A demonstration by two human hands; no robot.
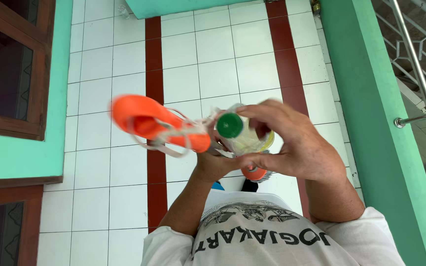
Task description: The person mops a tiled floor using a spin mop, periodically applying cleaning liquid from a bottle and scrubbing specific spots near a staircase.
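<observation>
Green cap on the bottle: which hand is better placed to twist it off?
Right, probably. The right hand wraps the clear bottle, fingers beside the green cap. The left hand is underneath, apparently occupied with the orange brush handle.

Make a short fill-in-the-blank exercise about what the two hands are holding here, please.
1. The cap on the clear plastic bottle is ____.
2. The right hand wraps around the ____.
3. The left hand holds a brush with an ____ handle.
4. The floor is white tile with dark ____ stripes.

Missing words: green; bottle; orange; red
</observation>
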